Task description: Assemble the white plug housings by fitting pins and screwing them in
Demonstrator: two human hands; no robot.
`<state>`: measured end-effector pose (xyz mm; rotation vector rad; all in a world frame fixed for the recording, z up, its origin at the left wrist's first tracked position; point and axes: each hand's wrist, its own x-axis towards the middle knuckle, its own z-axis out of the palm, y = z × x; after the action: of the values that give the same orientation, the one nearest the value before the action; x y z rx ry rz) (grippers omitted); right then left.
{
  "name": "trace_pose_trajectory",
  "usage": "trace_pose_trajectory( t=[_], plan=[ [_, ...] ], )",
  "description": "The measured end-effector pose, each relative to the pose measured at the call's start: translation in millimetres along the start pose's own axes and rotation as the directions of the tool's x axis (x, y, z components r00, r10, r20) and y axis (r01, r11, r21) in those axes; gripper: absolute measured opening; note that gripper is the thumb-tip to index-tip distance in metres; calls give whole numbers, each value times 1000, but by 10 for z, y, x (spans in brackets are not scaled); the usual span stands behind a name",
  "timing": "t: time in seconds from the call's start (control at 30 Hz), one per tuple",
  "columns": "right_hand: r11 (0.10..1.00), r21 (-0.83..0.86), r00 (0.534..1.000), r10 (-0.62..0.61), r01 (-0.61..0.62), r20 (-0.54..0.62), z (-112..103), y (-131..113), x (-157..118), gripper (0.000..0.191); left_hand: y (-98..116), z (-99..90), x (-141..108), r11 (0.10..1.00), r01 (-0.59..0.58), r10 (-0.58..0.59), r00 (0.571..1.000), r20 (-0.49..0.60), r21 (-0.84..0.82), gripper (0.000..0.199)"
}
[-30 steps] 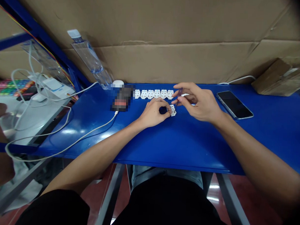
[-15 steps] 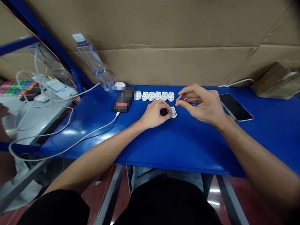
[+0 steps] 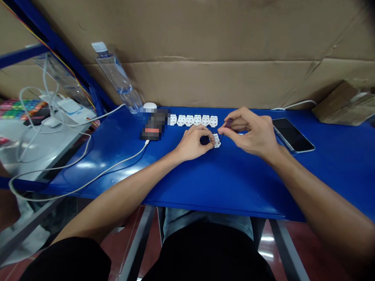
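My left hand (image 3: 194, 143) pinches a small white plastic block (image 3: 217, 140) between thumb and fingertips on the blue bench. It looks like an electrical socket module, though its details are too small to read. In my right hand (image 3: 252, 132) is a small screwdriver (image 3: 228, 122) with a dark purple handle, gripped by thumb and fingers. Its thin shaft slants down to the block, and the tip appears to touch its face. Behind my hands, several similar white blocks (image 3: 197, 120) stand in a row.
A phone (image 3: 294, 135) lies right of my right hand. On the left are a blurred dark device (image 3: 154, 125) with a white cable (image 3: 119, 164) and a tilted plastic bottle (image 3: 118, 78). A cardboard box (image 3: 345, 104) sits at the back right; another person's arm (image 3: 2, 208) shows far left.
My right hand has shifted very slightly, its fingers turned a little about the screwdriver handle. My left hand and the white block stay in place.
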<state>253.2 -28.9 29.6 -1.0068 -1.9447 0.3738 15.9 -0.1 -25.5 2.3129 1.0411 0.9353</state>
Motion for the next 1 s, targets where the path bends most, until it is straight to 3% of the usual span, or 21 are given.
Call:
trace_pose_trajectory(
  t=[0.1,0.2,0.3,0.4,0.57,0.7,0.8,1.0],
  plan=[
    [991,-121,996,-63,56,-57,45,68,0,31,9,-8,0,1000,14,-14,1000,0,5,13],
    [982,-106,987,-147,154,71,27,126,28,32,21,-21,2,1000,26,-27,999,28,14,13],
    [988,39,966,-151,146,211,-17,112,44,33,19,-23,5,999,35,-36,999,27,19,12],
    [993,72,985,-105,95,138,-24,63,32,21,-1,-13,10,1000,15,-16,1000,24,3,13],
    [984,-102,984,-158,149,-84,43,86,8,26,-28,-9,13,1000,19,-20,999,26,6,12],
    [936,-256,964,-262,242,-44,60,140,33,35,-19,-14,12,1000,20,-20,1000,24,2,12],
    [909,-348,965,-258,228,-41,38,115,55,32,-13,-13,11,1000,20,-20,1000,11,-6,12],
    [961,-217,985,-174,169,-7,-33,-14,53,34,-21,-16,13,1000,12,-12,1000,28,-3,12]
  ],
)
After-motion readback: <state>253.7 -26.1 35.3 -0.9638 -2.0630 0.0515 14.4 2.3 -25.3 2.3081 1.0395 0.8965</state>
